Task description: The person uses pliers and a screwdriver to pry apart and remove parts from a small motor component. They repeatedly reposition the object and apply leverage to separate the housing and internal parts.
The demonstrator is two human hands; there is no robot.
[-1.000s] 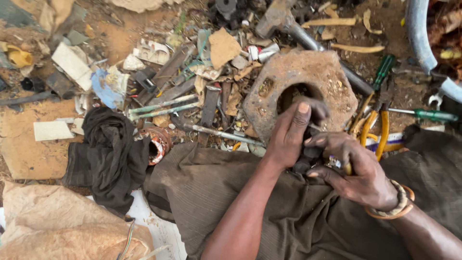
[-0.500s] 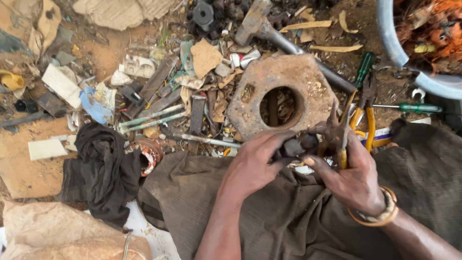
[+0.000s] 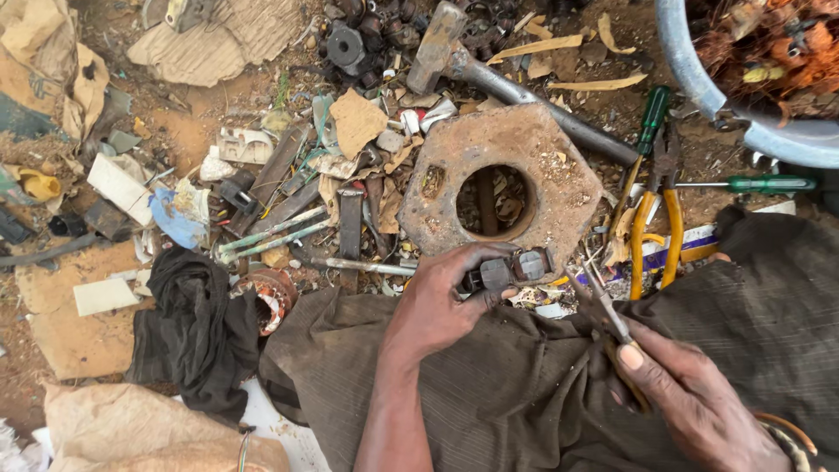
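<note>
My left hand (image 3: 441, 301) grips a small dark grey metal part (image 3: 507, 269) and holds it against the near edge of a big rusty hexagonal plate (image 3: 559, 175) with a round hole. My right hand (image 3: 690, 398) is low at the right, closed around a thin metal tool (image 3: 603, 301) whose tip points up toward the part, a short way off it. Both hands rest over brown cloth (image 3: 524, 393) on my lap.
A hammer (image 3: 489, 65) lies behind the plate. Yellow-handled pliers (image 3: 655, 227) and two green screwdrivers (image 3: 760, 183) lie to the right, near a light blue basin (image 3: 743, 122) of scrap. Metal scrap, plastic bits, cardboard and a black rag (image 3: 197, 332) litter the dirt at left.
My right hand has pulled down and to the right, away from the part, taking the thin tool with it. The left hand stays at the plate's edge with the part.
</note>
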